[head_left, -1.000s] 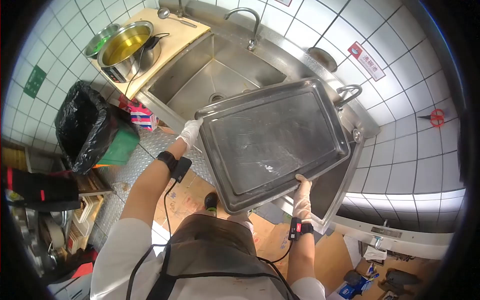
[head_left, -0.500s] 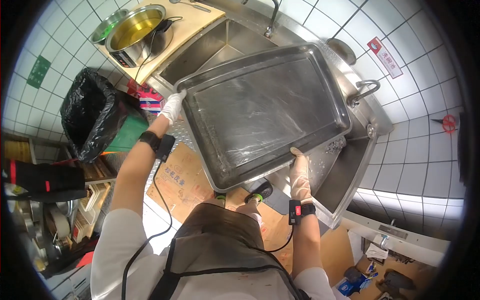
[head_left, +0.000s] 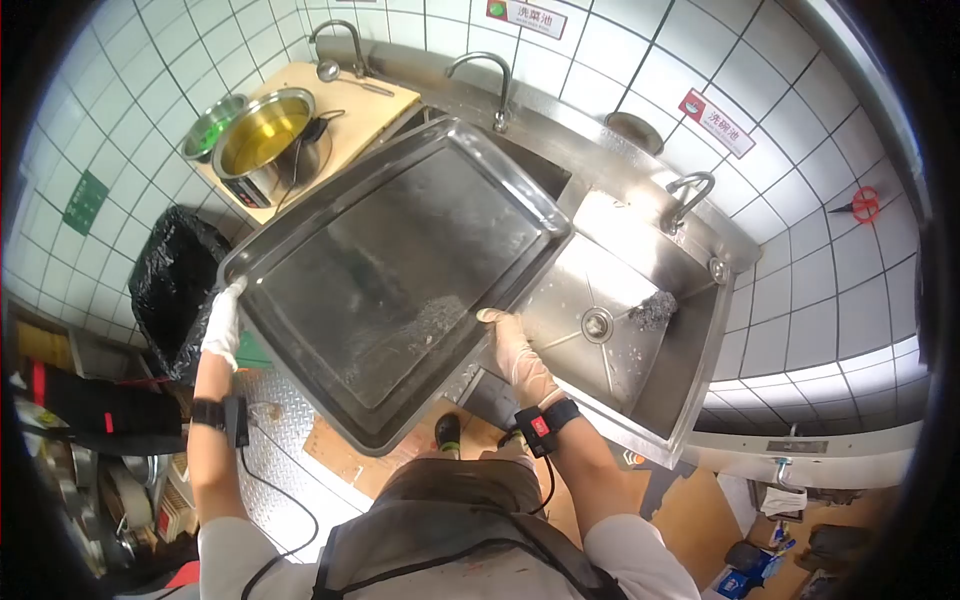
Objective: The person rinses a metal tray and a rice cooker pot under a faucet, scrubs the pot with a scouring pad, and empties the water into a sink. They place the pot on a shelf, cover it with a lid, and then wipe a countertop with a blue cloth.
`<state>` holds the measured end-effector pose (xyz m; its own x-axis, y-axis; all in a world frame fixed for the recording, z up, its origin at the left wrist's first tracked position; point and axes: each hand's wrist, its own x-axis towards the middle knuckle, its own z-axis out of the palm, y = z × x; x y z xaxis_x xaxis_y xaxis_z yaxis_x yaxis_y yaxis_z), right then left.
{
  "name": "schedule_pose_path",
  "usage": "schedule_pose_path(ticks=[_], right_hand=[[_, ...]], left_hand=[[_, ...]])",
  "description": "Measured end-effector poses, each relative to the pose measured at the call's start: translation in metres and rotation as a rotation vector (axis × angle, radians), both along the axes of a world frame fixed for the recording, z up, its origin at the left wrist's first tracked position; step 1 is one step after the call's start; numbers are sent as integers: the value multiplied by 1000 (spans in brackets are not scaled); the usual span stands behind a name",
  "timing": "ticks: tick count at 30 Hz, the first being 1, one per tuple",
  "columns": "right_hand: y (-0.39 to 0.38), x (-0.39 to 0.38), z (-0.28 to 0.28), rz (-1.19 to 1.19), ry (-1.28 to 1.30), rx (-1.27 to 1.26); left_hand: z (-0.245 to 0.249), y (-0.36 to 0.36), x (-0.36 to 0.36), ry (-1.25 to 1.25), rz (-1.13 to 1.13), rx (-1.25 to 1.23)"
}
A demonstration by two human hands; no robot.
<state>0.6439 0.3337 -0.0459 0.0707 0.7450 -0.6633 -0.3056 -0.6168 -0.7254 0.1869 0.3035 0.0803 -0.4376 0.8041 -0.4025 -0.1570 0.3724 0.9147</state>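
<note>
A large dark metal baking tray (head_left: 390, 250) with raised rims is held between my two gloved hands, tilted, with wet patches and some suds on its surface. My left hand (head_left: 224, 325), in a white glove, grips the rim at the left corner. On the near right rim, my right hand (head_left: 510, 350) is closed with the thumb over the edge; its other fingers are mostly hidden beneath. The tray hangs over the front of the left sink basin. To its right is the open dishwashing sink (head_left: 690, 370), with a drain (head_left: 597, 325) and a scouring pad (head_left: 653, 311).
A pot of yellow liquid (head_left: 262, 140), a bowl with something green (head_left: 212, 130) and a ladle (head_left: 328, 70) are on a wooden board (head_left: 375, 108). A black-lined bin (head_left: 175, 270) stands at left. Faucets (head_left: 690, 195) rise behind the sinks; cardboard (head_left: 345, 452) covers the floor.
The tray has moved left, away from the right sink, and turned slightly. Both hands have kept their hold. More of the right sink, its drain and the scouring pad now shows.
</note>
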Motion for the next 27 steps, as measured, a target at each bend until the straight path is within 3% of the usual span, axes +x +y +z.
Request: schedule_pose_path(ticks=[3, 5, 7, 9, 12, 14, 15, 16, 17, 18, 19, 21, 22, 24, 25, 27], right_hand=[[-4, -24, 28, 35, 246, 139], [-4, -34, 54, 79, 200, 83], [-6, -43, 68, 114, 379, 122], [2, -48, 65, 128, 338, 156], [7, -43, 54, 236, 176, -24], [-8, -34, 30, 417, 196, 750], [-11, -27, 41, 415, 201, 753], [-18, -18, 66, 510, 10, 756], [-22, -11, 84, 605, -183, 757], [-24, -5, 91, 609, -176, 762], [-26, 1, 94, 648, -214, 781], [-25, 6, 88, 715, -223, 820], [-26, 7, 77, 657, -187, 822], [-21, 8, 71, 623, -131, 841], [-18, 9, 75, 596, -193, 803], [-12, 19, 82, 570, -251, 779]], left_hand=[[49, -27, 0, -59, 26, 88], [80, -40, 11, -47, 118, 117], [95, -52, 18, 133, 149, 302], [93, -56, 10, 212, 221, 418], [116, -66, 13, 1095, 29, 679], [153, -68, 48, 1304, -3, 695], [166, -65, 65, 1353, -4, 745], [178, -58, 77, 1360, -4, 746], [191, -49, 87, 1386, -48, 885], [205, -39, 98, 1412, -93, 1023], [222, -32, 116, 1483, -179, 1030], [266, -10, 145, 1867, -678, 879], [271, 3, 149, 1862, -800, 1022], [281, 27, 139, 1861, -1013, 853], [283, 38, 145, 1938, -986, 921], [298, 45, 170, 1898, -1030, 757]])
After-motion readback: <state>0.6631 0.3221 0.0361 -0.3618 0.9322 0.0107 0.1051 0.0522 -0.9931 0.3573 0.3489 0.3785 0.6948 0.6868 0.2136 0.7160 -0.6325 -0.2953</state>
